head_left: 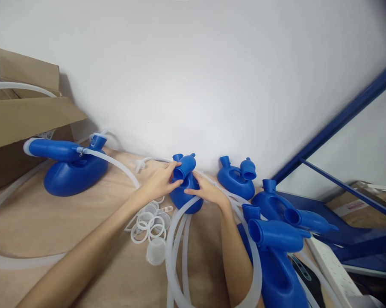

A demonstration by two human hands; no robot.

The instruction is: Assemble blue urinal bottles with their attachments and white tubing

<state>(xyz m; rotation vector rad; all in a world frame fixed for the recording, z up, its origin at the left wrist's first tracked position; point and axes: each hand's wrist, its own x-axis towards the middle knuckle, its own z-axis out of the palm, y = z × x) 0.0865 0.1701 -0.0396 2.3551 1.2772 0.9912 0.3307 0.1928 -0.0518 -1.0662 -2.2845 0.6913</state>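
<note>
a blue urinal bottle (pixel 278 278) stands front right. a translucent tube (pixel 257 267) loops across the lower front of the middle bottle (pixel 179 197); white rings and caps (pixel 156 251) lie left of it. mid-table (pixel 122 265), the left hand (pixel 163 182) grips that bottle's upper barrel, the right hand (pixel 208 188) its side. the barrel's mouth faces the wearer, long axis running wallward, slightly right.

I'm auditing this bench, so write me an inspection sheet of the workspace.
Surface: tan tabletop, partly covered.
Job's things: blue bottle, held; other blue bottles on either side.
Clutter: loose translucent caps and rings nearby; open cardboard box at the left.
Hands: left hand and right hand both grip the blue bottle, the left one higher.
Cables: nothing seen; pale tubes loop across the tabletop.
Surroundings: white wall behind; blue metal frame at the right.
</note>
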